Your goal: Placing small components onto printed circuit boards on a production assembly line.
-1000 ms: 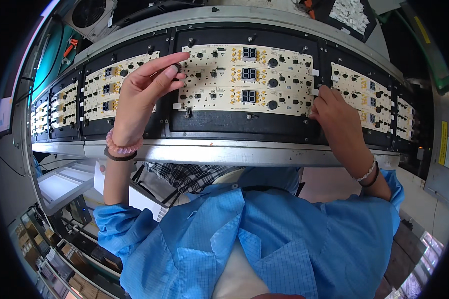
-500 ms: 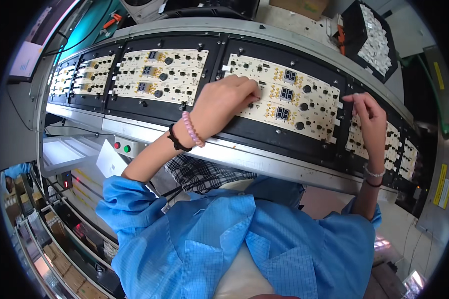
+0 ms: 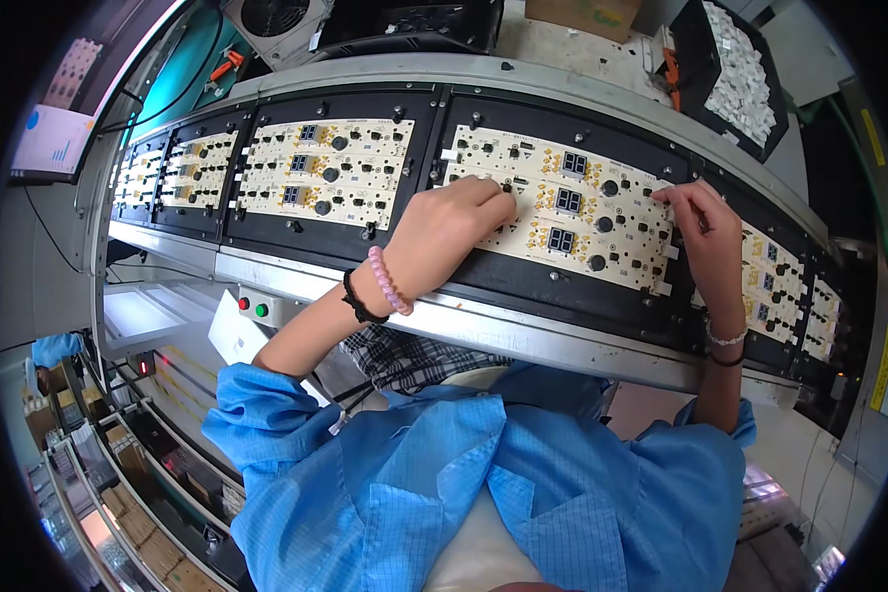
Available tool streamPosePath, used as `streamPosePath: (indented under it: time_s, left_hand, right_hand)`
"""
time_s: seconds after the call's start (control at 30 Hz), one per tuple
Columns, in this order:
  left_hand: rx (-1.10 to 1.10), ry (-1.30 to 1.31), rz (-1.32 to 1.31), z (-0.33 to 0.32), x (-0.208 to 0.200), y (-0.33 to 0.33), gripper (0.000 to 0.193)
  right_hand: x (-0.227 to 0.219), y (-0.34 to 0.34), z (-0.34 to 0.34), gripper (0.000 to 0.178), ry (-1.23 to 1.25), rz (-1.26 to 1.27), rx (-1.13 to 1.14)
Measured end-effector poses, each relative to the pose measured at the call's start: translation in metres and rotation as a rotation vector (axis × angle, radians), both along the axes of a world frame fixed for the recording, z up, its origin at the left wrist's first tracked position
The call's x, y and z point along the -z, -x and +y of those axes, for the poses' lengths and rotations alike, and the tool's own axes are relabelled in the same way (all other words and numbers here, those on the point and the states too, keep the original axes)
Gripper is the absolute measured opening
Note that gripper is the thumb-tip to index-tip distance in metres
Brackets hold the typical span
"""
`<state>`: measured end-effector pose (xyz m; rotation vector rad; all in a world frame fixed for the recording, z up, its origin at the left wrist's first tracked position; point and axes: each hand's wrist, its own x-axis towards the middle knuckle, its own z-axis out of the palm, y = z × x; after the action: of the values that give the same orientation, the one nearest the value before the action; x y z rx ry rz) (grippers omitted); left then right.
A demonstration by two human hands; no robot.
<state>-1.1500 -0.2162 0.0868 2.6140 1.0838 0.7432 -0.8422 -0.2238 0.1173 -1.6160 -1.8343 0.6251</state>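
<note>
In front of me a cream circuit board panel (image 3: 627,232) lies in a black tray (image 3: 503,271), its rows carrying two-digit displays (image 3: 567,201), round black buzzers (image 3: 603,225) and small black buttons. My left hand (image 3: 452,235) rests over the panel's left part, fingers curled together and tips down on the board; whatever they hold is hidden. At the panel's right edge is my right hand (image 3: 708,232), its thumb and forefinger closed together by a white tab. Anything between those fingertips is too small to make out.
More trays with board panels line up left (image 3: 326,173) and right (image 3: 772,281). A metal rail (image 3: 523,331) runs along the near side. Behind stand a black bin of white pieces (image 3: 738,84) and a cardboard box (image 3: 587,12). A button box (image 3: 264,308) sits below the rail.
My right hand has moved left, from beside the panel onto its right edge, and its fingers have drawn closer together. The left hand stays over the panel's left part. The view has shifted slightly.
</note>
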Motion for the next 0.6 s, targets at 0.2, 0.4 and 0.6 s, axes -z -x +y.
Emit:
streamPosePath:
  time_s: [0.2, 0.4, 0.6]
  left_hand:
    - [0.028, 0.042, 0.155, 0.010, -0.027, 0.025, 0.033]
    - [-0.314, -0.070, 0.086, 0.063, -0.030, 0.124, 0.019]
    - [-0.391, -0.142, 0.241, 0.079, -0.030, 0.166, 0.022]
  right_hand:
    - [0.007, -0.008, 0.000, 0.022, -0.041, 0.262, -0.071]
    - [0.025, -0.070, 0.010, 0.030, 0.267, 2.017, -0.170]
    - [0.015, -0.033, 0.011, 0.032, 0.448, 1.978, 0.143]
